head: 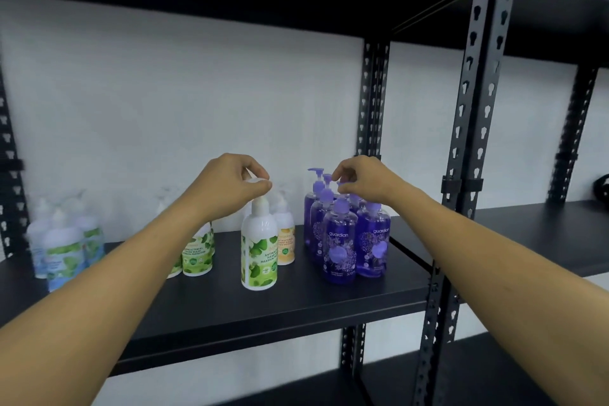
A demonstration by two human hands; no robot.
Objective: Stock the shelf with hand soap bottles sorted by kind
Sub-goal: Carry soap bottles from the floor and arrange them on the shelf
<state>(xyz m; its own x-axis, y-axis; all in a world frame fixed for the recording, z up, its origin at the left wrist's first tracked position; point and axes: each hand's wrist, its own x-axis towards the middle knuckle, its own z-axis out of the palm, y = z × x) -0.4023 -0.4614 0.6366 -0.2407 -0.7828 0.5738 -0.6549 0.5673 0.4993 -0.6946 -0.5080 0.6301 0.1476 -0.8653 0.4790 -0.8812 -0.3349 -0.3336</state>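
While sorted: purple bottles (pixel 342 241) grouped at the right of the shelf (pixel 296 306), blue ones (pixel 62 247) far left, green ones (pixel 197 250) between.
Left to do: green-leaf bottle (pixel 259 250) stands alone in front, apparently unplaced.
Left hand (pixel 230 184): fingers pinching its pump top.
Right hand (pixel 362 178): fingers pinching a purple pump.

On the shelf board (pixel 296 310) four groups of bottles stand in a row. Far left, a cluster (pixel 62 241) near the back. Right of it, a pair (pixel 197 250) partly behind the left forearm. Centre, one bottle (pixel 259 247) stands forward, the left hand (pixel 230 184) on its pump top, and another bottle (pixel 286 241) just behind it to the right. Further right, a tight block of bottles (pixel 346 237), the right hand (pixel 362 178) above their pumps. A second board (pixel 527 234) lies beyond the upright (pixel 468 109).
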